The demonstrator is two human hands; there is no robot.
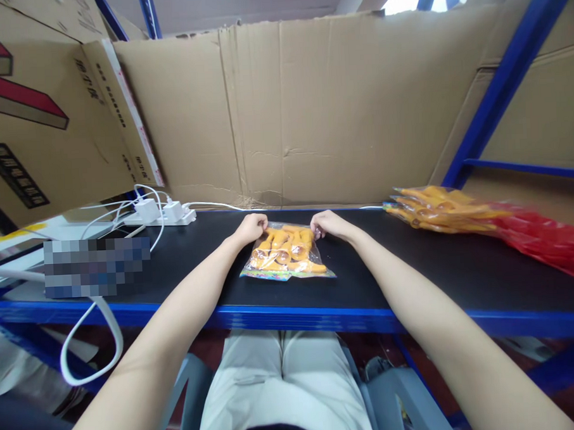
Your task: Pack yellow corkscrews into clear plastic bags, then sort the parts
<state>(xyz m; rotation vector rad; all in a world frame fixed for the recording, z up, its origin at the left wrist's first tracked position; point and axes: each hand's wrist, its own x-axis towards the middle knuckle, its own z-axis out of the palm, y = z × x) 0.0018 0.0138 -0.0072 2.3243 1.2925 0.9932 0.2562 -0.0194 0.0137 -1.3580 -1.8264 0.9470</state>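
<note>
A clear plastic bag [288,250] filled with several orange plastic pieces lies on the black tabletop in front of me. A colourful strip runs along its near edge. My left hand [251,228] is closed at the bag's far left corner, pinching it between thumb and fingers. On the opposite side my right hand [330,224] grips the far right corner the same way. What exactly the orange pieces are cannot be made out through the film.
More clear bags of orange pieces [439,208] lie at right, against red bagged items [545,235]. At left are a white power strip [187,216] with plugs and cables, and a blurred patch. A cardboard wall [311,112] stands behind; the table has a blue front edge [301,317].
</note>
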